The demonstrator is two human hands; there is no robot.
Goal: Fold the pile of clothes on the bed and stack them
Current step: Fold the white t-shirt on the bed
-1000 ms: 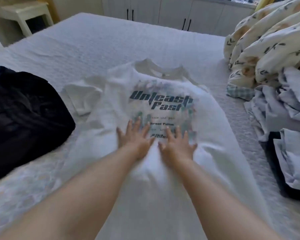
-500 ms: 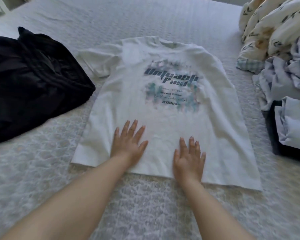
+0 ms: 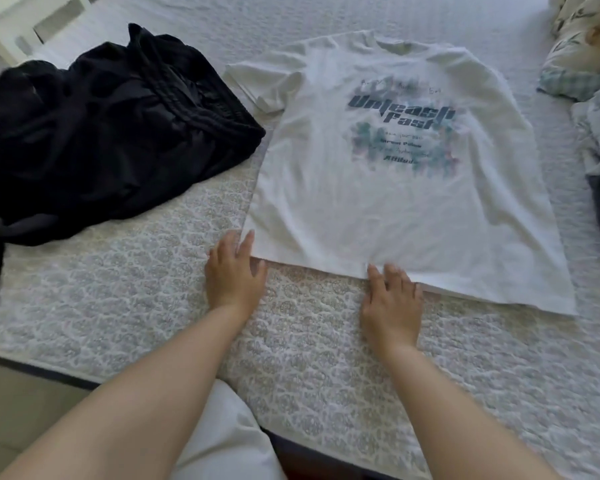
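Flat, white T-shirt (image 3: 378, 202), hem under both hands' fingertips (image 3: 248, 239)

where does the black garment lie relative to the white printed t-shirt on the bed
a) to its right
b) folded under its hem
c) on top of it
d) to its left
d: the black garment sits crumpled on the bed's left side, beside the white t-shirt, which is spread flat with its print facing up.

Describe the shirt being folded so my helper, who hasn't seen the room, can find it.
On the quilted bed, look between the crumpled black garment and the bedding heap. The white T-shirt lies flat, print up, both hands at its hem. Only it carries dark "Unleash Fast" lettering.
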